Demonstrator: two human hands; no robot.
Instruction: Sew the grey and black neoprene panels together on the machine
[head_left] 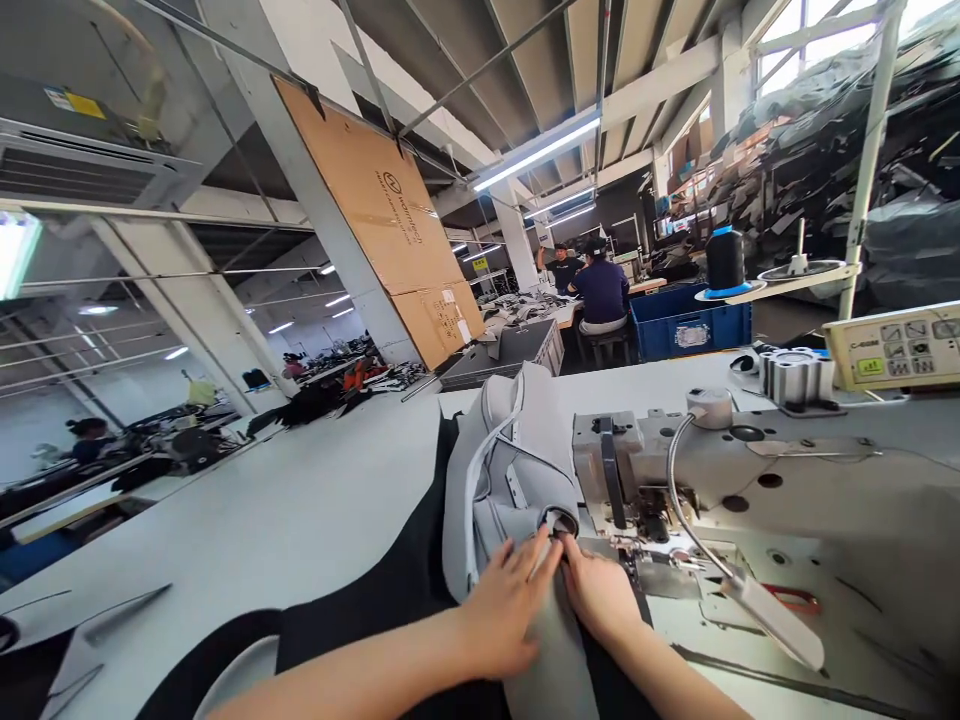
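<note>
A grey sewn cover, with dark edging and folded seams, lies bunched on the table beside the sewing machine head. My left hand rests on it, fingers stretched forward and slightly apart, their tips close to a rolled opening. From the other side, my right hand has its fingers closed on the cover's edge near the same opening. Both hands are left of the needle area. Black material spreads beneath the cover and my left forearm. What the right fingertips press on is partly hidden.
A bendable lamp hangs over the machine bed, near red-handled scissors. Behind stand a black thread cone, a control panel and a blue crate. Two people work farther back.
</note>
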